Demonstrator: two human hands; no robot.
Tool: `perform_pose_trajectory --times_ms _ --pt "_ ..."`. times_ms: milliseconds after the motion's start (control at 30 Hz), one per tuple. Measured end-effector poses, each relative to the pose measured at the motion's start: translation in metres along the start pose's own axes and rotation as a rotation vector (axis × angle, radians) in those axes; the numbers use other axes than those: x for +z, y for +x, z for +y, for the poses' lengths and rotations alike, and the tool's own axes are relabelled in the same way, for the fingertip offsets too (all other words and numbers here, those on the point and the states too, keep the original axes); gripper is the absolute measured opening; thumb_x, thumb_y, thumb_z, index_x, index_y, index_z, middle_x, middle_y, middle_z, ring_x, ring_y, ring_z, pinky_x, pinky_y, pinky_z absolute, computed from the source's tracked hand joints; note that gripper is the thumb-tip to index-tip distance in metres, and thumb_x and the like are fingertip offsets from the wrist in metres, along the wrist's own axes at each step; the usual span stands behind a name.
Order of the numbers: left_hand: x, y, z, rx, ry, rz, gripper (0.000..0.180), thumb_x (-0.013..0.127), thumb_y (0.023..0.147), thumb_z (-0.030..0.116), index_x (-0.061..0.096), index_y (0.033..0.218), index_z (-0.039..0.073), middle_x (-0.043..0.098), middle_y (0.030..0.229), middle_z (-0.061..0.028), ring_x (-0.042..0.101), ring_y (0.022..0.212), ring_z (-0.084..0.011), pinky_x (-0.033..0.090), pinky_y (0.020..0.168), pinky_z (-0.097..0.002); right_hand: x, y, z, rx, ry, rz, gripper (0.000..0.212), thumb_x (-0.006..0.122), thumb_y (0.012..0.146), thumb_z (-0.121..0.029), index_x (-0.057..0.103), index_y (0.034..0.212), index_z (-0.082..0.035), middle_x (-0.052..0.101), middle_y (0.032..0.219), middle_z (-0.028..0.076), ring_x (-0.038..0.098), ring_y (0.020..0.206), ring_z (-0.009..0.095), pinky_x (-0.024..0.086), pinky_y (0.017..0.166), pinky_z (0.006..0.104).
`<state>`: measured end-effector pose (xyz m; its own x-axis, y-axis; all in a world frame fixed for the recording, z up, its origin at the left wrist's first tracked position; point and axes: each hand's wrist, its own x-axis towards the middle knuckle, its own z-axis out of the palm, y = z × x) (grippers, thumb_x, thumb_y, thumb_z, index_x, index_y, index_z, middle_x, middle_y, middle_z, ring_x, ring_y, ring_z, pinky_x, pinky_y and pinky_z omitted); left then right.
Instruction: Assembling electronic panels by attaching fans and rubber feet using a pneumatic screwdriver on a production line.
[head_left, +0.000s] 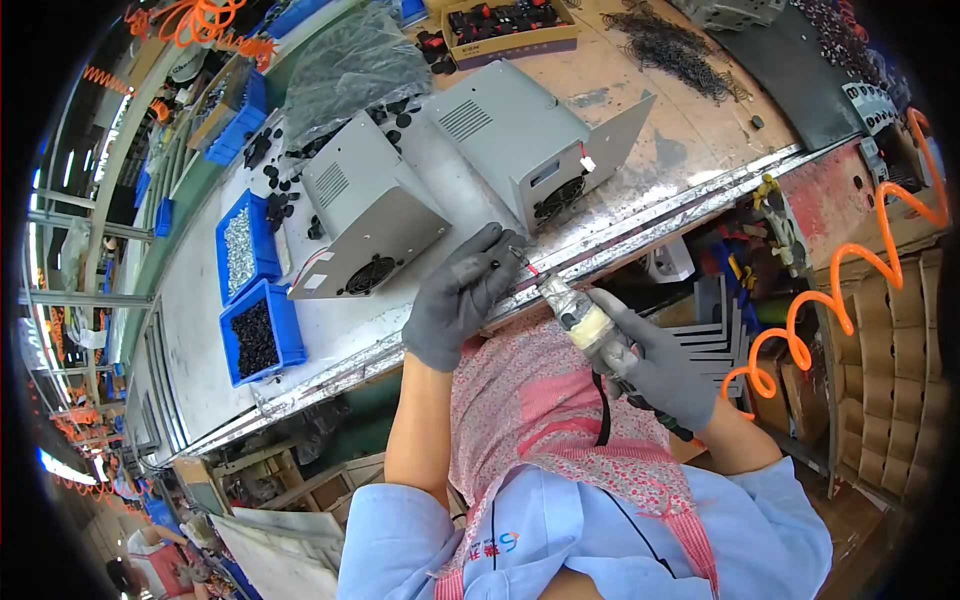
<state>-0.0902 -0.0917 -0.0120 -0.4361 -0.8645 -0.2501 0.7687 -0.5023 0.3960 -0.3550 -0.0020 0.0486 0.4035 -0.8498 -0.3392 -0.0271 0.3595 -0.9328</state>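
My left hand point(458, 297), in a grey glove, is curled at the bench's metal front edge point(640, 222), fingertips pinching something small and dark; I cannot tell what. My right hand point(655, 365), also gloved, grips a pneumatic screwdriver point(580, 315) wrapped in pale tape, its tip pointing toward the left fingertips. Two grey metal cases with fan grilles lie on the bench just beyond: one point(365, 205) left of my left hand, the other point(530, 140) farther back right.
Two blue bins, one of silver screws point(240, 248) and one of black parts point(258, 338), stand at the left. A cardboard box of black and red switches point(505, 25) and a wire pile point(675, 45) sit behind. An orange coiled air hose point(850, 280) hangs at the right beside stacked cardboard.
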Motion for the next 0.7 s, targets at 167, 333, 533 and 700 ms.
perform_pose_trajectory --times_ms 167,333,533,700 --pt "0.013 0.002 -0.015 0.106 0.201 0.053 0.049 0.051 0.089 0.0 0.035 0.133 -0.011 0.047 0.128 -0.0264 0.052 0.118 -0.029 0.047 0.102 -0.0331 -0.002 0.0 0.001 -0.006 0.011 0.009 0.061 0.05 0.091 -0.018 0.03 0.148 -0.014 0.054 0.087 0.004 0.052 0.059 0.007 0.046 0.056 0.0223" --pt "-0.004 0.003 -0.014 -0.002 0.195 0.098 0.045 0.058 0.092 0.013 0.043 0.13 -0.005 0.059 0.115 -0.0147 0.063 0.1 -0.0222 0.055 0.08 -0.0261 0.0 0.0 0.002 -0.036 0.028 0.015 0.061 0.051 0.091 -0.018 0.031 0.148 -0.011 0.054 0.087 0.003 0.051 0.06 0.007 0.045 0.055 0.0221" --pt "-0.001 0.003 -0.016 0.068 0.092 0.097 0.039 0.069 0.086 0.026 0.053 0.114 0.003 0.057 0.081 -0.0011 0.05 0.059 -0.0086 0.037 0.046 -0.0163 0.001 0.0 0.005 -0.029 -0.029 -0.027 0.062 0.052 0.092 -0.016 0.029 0.149 -0.01 0.052 0.08 0.002 0.05 0.058 0.006 0.044 0.054 0.022" --pt "0.009 0.001 -0.017 0.075 0.268 0.139 0.045 0.072 0.083 0.032 0.054 0.11 0.002 0.054 0.071 0.0003 0.041 0.051 -0.0066 0.03 0.044 -0.0165 0.003 0.002 0.006 -0.046 -0.025 -0.044 0.062 0.052 0.092 -0.014 0.028 0.149 -0.01 0.053 0.076 0.002 0.05 0.057 0.006 0.044 0.053 0.0224"
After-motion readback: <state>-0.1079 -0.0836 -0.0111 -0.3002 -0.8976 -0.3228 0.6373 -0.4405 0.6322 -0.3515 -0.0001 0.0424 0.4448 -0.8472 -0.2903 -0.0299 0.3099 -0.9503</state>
